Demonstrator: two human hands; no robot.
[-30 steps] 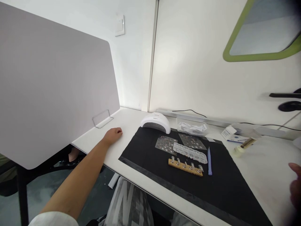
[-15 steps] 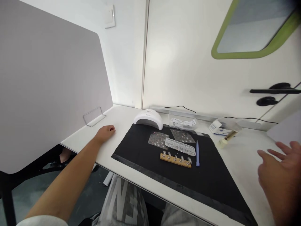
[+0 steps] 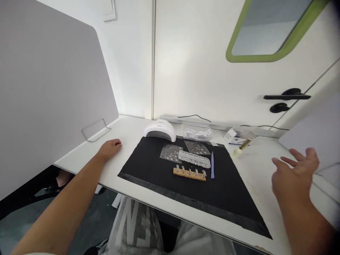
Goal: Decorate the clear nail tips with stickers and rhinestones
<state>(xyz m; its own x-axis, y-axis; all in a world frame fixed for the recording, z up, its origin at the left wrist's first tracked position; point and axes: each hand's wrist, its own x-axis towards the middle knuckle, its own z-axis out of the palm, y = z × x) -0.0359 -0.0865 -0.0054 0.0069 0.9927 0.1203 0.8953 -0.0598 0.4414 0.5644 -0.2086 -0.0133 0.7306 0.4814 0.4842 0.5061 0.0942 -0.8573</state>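
Observation:
My left hand (image 3: pixel 109 149) rests on the white table left of the black mat (image 3: pixel 148 171), its fingers curled closed with nothing showing in them. Over the table's right side my right hand (image 3: pixel 293 175) is open, fingers spread and holding nothing. Nearest to it is a small bottle with a gold cap (image 3: pixel 244 144), tilted at the mat's right. On the mat lies a cork strip (image 3: pixel 189 174) bearing several clear nail tips. Behind it are a clear compartment case (image 3: pixel 194 159) and two sheets of small gems, the left gem sheet (image 3: pixel 171 153) beside the case. Blue tweezers (image 3: pixel 212 165) lie to the right.
A white nail lamp (image 3: pixel 159 129) stands at the mat's back edge. Beside it is a clear plastic box (image 3: pixel 197 133) with white packets. A small white carton (image 3: pixel 231 136) sits at the back right. A grey partition (image 3: pixel 58 81) stands at the left.
The camera view has turned slightly right, so the table things appear further left. My right hand shows more fully in view, still spread. My left hand stays curled on the table.

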